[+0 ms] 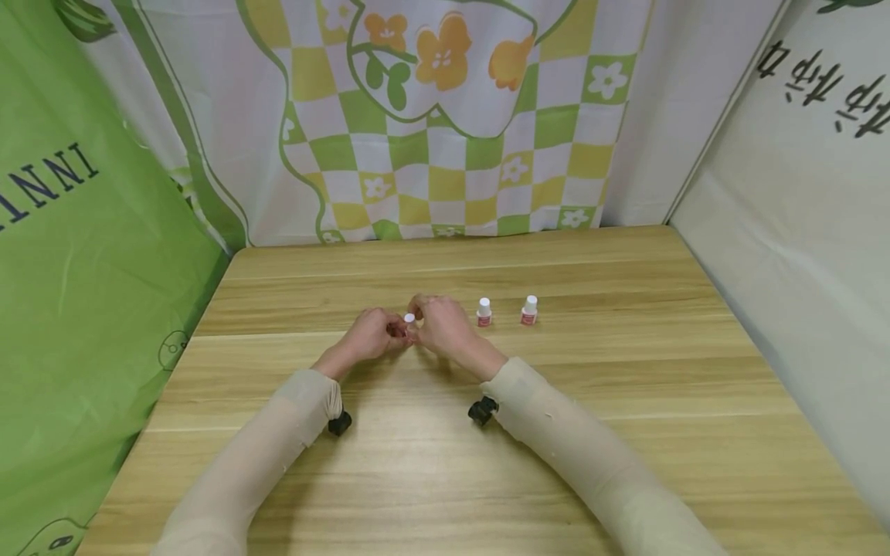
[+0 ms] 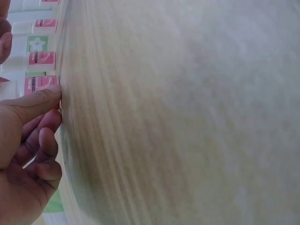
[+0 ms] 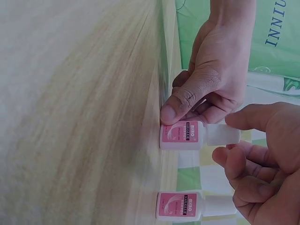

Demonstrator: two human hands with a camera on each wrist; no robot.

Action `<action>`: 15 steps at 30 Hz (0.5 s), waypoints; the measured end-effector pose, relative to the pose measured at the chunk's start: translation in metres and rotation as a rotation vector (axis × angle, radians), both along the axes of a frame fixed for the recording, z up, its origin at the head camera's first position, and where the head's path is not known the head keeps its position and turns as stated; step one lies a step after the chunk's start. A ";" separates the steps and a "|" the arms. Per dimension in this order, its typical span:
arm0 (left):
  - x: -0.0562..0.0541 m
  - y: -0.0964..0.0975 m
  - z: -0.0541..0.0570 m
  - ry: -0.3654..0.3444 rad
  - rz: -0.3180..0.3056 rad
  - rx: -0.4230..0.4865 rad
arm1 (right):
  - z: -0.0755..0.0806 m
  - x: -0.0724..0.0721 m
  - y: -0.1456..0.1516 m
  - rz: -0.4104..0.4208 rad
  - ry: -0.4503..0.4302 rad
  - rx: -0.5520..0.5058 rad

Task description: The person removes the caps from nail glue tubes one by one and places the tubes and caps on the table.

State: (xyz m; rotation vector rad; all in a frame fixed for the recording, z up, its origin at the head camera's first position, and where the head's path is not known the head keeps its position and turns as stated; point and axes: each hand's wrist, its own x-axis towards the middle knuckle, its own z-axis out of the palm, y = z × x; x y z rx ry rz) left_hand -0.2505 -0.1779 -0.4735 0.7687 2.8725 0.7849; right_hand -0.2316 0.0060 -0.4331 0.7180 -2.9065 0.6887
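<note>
A small white nail glue bottle [image 3: 180, 135] with a pink label and white cap stands upright on the table between my hands. My left hand [image 1: 371, 333] holds it near the base, the thumb [image 3: 176, 107] against its side and the other fingers curled behind. At the white cap [image 3: 222, 134], my right hand [image 1: 445, 328] has its thumb and a curled finger on opposite sides, pinching it. Another like bottle [image 3: 178, 205] stands beside the held one in the right wrist view. The head view shows two more bottles, a nearer one [image 1: 484, 313] and a farther one [image 1: 529, 310], right of my right hand.
The wood-grain table [image 1: 417, 479] carries the bottles in a row. A checked, flowered cloth [image 1: 445, 170] hangs along its back edge. Green fabric [image 1: 90, 270] borders the left side and a white cloth [image 1: 786, 255] the right. A small black device [image 1: 483, 410] sits at my right wrist.
</note>
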 end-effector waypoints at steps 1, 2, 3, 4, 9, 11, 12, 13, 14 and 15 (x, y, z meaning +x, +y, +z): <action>0.000 0.000 0.000 0.000 0.001 -0.001 | 0.000 0.000 0.000 -0.003 -0.005 0.000; 0.000 0.000 0.000 -0.001 0.002 -0.002 | 0.000 0.000 0.000 -0.006 -0.012 -0.001; 0.000 0.000 0.000 0.000 0.002 -0.003 | 0.000 0.000 0.000 -0.007 -0.018 -0.001; 0.000 0.000 0.000 0.002 0.000 -0.005 | 0.000 0.000 0.000 -0.010 -0.021 -0.002; 0.000 0.000 0.000 0.006 -0.003 -0.011 | 0.001 0.000 0.000 -0.002 -0.010 0.006; 0.000 0.000 -0.001 0.006 -0.005 -0.009 | 0.001 0.000 0.000 0.002 -0.007 0.004; 0.000 0.000 -0.001 0.007 -0.005 -0.008 | 0.001 0.000 0.000 0.002 -0.008 0.004; 0.000 0.000 -0.001 0.007 -0.003 -0.007 | 0.001 0.000 0.000 0.000 -0.010 0.004; 0.000 0.000 -0.001 0.010 -0.004 -0.006 | 0.001 0.000 0.000 -0.003 -0.014 0.003; 0.000 0.000 -0.001 0.009 -0.003 -0.006 | 0.001 0.000 0.000 -0.005 -0.018 0.002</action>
